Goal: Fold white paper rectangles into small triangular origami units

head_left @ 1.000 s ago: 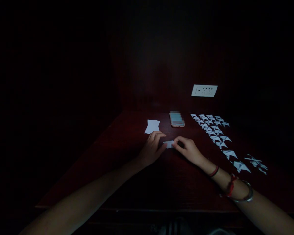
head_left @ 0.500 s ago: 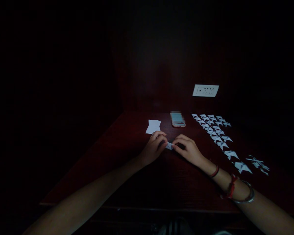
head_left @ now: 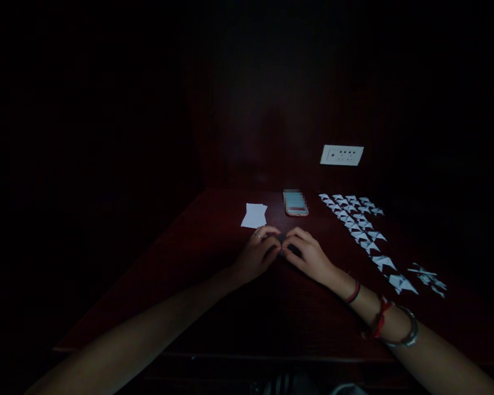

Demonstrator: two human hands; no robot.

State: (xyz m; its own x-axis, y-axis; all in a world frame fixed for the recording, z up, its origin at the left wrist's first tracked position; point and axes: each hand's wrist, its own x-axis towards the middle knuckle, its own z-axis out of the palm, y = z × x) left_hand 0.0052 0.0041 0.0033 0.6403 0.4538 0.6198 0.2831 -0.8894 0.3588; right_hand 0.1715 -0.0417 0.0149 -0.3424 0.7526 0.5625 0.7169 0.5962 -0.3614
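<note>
My left hand (head_left: pixel 256 255), with a ring on one finger, meets my right hand (head_left: pixel 310 255) over the middle of the table. Both are closed, thumbs and fingertips pinching a small folded piece of paper (head_left: pixel 282 238). The fingers cover most of that paper, and only a dim, shaded bit shows between them. Just beyond my left hand lies a small stack of white paper sheets (head_left: pixel 254 215). To the right of my right hand, folded paper pieces (head_left: pixel 360 236) stand in slanting rows.
A phone (head_left: pixel 295 203) lies at the back of the dark red table (head_left: pixel 181 252). Paper scraps (head_left: pixel 428 280) are heaped at the right. A white socket plate (head_left: pixel 341 155) is on the back wall. The surroundings are very dark.
My hands have come closer together, so the folded paper between them is now mostly covered. The whole view has shifted slightly.
</note>
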